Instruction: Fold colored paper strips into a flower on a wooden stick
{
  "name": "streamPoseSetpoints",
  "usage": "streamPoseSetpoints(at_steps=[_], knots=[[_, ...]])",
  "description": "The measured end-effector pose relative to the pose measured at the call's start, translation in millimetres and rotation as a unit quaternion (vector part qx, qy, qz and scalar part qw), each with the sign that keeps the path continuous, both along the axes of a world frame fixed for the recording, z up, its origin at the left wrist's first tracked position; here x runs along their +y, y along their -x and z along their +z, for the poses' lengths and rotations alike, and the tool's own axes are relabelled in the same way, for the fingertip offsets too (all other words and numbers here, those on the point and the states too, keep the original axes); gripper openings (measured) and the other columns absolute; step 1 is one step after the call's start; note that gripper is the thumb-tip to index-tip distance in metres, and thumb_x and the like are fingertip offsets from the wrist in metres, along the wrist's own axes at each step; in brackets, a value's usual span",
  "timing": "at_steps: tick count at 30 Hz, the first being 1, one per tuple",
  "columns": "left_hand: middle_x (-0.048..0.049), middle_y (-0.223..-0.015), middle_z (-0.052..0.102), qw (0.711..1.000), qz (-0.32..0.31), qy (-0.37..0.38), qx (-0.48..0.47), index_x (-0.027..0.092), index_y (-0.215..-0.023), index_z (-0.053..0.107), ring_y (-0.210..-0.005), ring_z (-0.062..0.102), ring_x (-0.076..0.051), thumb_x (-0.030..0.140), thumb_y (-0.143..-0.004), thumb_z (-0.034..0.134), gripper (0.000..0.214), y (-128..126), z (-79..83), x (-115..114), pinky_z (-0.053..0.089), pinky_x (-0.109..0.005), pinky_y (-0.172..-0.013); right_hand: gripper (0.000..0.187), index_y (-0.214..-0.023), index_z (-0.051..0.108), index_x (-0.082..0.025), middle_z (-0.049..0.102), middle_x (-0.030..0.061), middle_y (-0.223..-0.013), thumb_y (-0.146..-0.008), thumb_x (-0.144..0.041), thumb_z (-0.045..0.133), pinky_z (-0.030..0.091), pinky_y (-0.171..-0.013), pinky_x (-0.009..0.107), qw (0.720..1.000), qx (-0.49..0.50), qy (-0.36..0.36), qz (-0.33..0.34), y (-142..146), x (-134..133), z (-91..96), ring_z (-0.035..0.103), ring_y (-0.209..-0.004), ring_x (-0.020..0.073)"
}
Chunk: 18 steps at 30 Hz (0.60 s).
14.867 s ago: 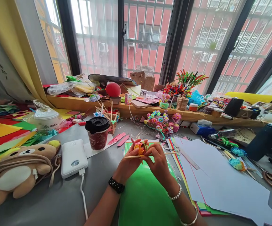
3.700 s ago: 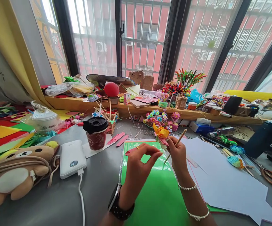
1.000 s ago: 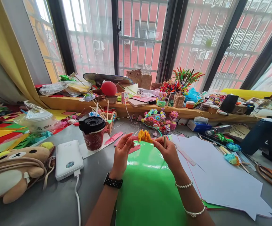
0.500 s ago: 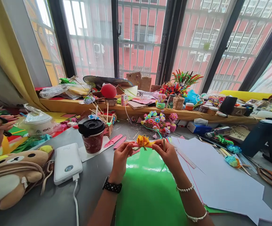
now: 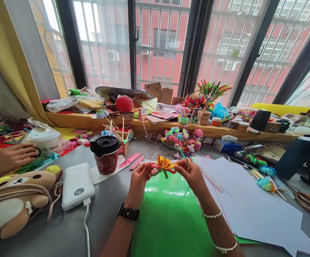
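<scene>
Flower: my folded paper flower (image 5: 163, 163) is orange-yellow with pointed petals and thin green strips hanging below, on a red strip.
Axis: the red strip runs left to right between my hands; petals point up.
Left hand: my left hand (image 5: 139, 180) pinches the strip's left end.
Right hand: my right hand (image 5: 193, 175) pinches the right end and also clamps an upright wooden stick (image 5: 187, 165).
Place: held above the green sheet (image 5: 168, 221).
Around: coffee cup (image 5: 106, 154), power bank (image 5: 77, 185) and white paper (image 5: 254, 207); another person's hand (image 5: 17, 155) rests far left.
</scene>
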<state>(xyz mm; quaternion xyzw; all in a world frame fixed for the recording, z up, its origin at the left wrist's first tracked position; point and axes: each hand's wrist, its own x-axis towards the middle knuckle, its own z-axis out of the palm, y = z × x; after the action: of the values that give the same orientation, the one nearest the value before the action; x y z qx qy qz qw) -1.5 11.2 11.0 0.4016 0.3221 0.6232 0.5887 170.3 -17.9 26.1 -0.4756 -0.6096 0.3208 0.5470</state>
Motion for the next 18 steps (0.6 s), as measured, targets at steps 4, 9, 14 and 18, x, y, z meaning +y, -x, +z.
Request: streamPoseSetpoints(at_steps=[4, 9, 14, 18], knots=[[0.0062, -0.045, 0.041, 1.000, -0.016, -0.005, -0.001, 0.012, -0.053, 0.053, -0.043, 0.031, -0.004, 0.045, -0.054, 0.070, 0.036, 0.3, 0.8, -1.4, 0.025, -0.017, -0.042, 0.032, -0.071, 0.057, -0.015, 0.058, 0.0014, -0.064, -0.068, -0.046, 0.061, 0.040, -0.055, 0.024, 1.000, 0.015, 0.012, 0.016, -0.2, -1.3, 1.9, 0.053, -0.060, 0.0141], [0.0058, -0.046, 0.041, 1.000, -0.025, 0.001, 0.003, 0.014, -0.049, 0.047, -0.044, 0.033, -0.004, 0.049, -0.053, 0.069, 0.041, 0.7, -0.4, -0.9, 0.027, -0.017, -0.043, 0.031, -0.069, 0.056, -0.016, 0.057, 0.0011, -0.063, -0.067, -0.046, 0.061, 0.039, -0.055, 0.024, 0.999, 0.028, 0.025, 0.030, -0.2, -3.7, 3.8, 0.051, -0.059, 0.0133], [0.0052, -0.048, 0.044, 1.000, -0.025, 0.011, 0.000, 0.014, -0.050, 0.049, -0.046, 0.036, -0.005, 0.049, -0.052, 0.069, 0.041, 0.6, -1.9, -0.7, 0.029, -0.018, -0.044, 0.027, -0.066, 0.056, -0.016, 0.055, -0.0008, -0.060, -0.069, -0.042, 0.061, 0.035, -0.051, 0.021, 0.999, 0.030, 0.021, 0.032, 0.2, -5.3, 4.1, 0.047, -0.054, 0.0103], [0.0049, -0.049, 0.044, 0.999, -0.032, 0.003, -0.005, 0.013, -0.050, 0.050, -0.048, 0.037, -0.005, 0.048, -0.054, 0.068, 0.040, 0.9, -0.7, -2.0, 0.031, -0.017, -0.046, 0.027, -0.062, 0.055, -0.016, 0.051, -0.0033, -0.054, -0.069, -0.040, 0.061, 0.029, -0.046, 0.020, 0.999, 0.020, 0.012, 0.031, 0.2, -4.9, 3.0, 0.039, -0.048, 0.0076]])
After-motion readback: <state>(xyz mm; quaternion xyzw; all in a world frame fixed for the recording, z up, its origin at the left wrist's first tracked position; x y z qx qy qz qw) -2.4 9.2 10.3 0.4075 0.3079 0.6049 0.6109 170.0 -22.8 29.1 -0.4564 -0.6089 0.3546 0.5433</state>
